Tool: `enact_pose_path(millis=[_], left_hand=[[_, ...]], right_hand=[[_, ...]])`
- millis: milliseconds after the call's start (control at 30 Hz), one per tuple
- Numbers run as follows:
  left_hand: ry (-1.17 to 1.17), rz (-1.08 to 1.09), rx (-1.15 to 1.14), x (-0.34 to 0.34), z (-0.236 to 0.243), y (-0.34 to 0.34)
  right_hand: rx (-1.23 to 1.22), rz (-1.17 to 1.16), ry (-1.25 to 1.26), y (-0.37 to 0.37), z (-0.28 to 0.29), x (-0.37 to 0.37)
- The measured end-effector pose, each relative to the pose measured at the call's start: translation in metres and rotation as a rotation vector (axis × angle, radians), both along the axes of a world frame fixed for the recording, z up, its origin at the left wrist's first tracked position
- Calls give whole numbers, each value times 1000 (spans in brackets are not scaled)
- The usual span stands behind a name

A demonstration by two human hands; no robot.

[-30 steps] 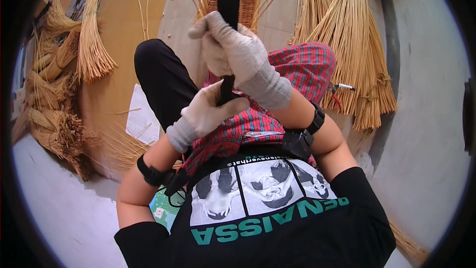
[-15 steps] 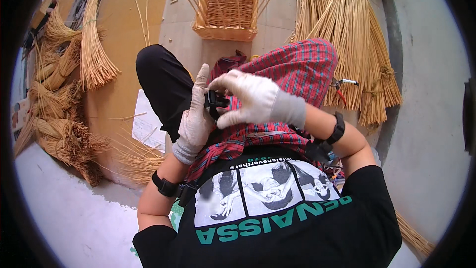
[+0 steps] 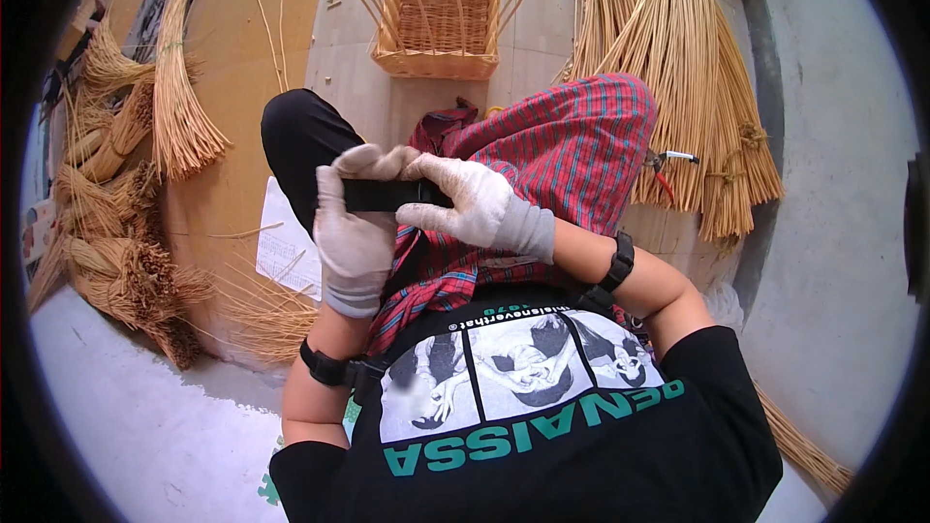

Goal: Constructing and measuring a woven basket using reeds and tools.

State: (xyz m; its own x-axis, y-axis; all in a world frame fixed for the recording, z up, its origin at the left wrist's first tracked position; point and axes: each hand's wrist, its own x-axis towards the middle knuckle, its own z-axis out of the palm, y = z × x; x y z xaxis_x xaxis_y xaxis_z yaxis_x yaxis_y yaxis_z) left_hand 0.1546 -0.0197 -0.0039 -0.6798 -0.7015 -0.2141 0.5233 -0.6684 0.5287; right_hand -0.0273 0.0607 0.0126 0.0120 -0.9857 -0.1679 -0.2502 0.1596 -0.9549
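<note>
A flat black rectangular object [image 3: 381,197] lies across my lap between both hands; its exact kind does not show. My left hand [image 3: 351,237], in a white work glove, holds its left part, with the fingers bent over the top side. From the right, my gloved right hand [image 3: 465,201] grips the other end, thumb below and fingers above. The fingertips of both hands meet over its upper edge. Beneath them is a red plaid cloth [image 3: 581,145] over my right leg. Black bands sit on both forearms.
Ahead stands a wicker basket [image 3: 436,63] with tall upright stakes. Long willow-like rods [image 3: 678,87] lie at the right, with red-handled pliers [image 3: 663,179] near my knee. Bundled rods [image 3: 184,121] and coiled bundles [image 3: 126,261] are at the left. A printed paper sheet [image 3: 289,242] lies by my left leg.
Both hands have shifted left with the black object, which now shows as a long flat shape. My left fingers have bent over it; my right hand has closed on its end.
</note>
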Motion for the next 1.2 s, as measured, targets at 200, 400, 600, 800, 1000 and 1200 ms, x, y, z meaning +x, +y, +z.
enact_pose_path(millis=[200, 400, 600, 800, 1000, 1200], left_hand=[[-84, 234, 121, -9, 13, -15], [63, 244, 11, 19, 15, -41], [-66, 397, 43, 33, 22, -40], [-78, 455, -13, 75, 28, -30], [8, 457, -98, 81, 47, -10], [-383, 317, 131, 89, 2, 43]], right_hand=[[-33, -37, 109, 8, -8, 21], [-98, 34, 272, 8, -9, 23], [-46, 142, 295, 12, -7, 24], [47, 366, 227, 16, 4, 20], [-67, 480, 276, 17, 16, 9], [80, 563, 260, 53, -27, -15]])
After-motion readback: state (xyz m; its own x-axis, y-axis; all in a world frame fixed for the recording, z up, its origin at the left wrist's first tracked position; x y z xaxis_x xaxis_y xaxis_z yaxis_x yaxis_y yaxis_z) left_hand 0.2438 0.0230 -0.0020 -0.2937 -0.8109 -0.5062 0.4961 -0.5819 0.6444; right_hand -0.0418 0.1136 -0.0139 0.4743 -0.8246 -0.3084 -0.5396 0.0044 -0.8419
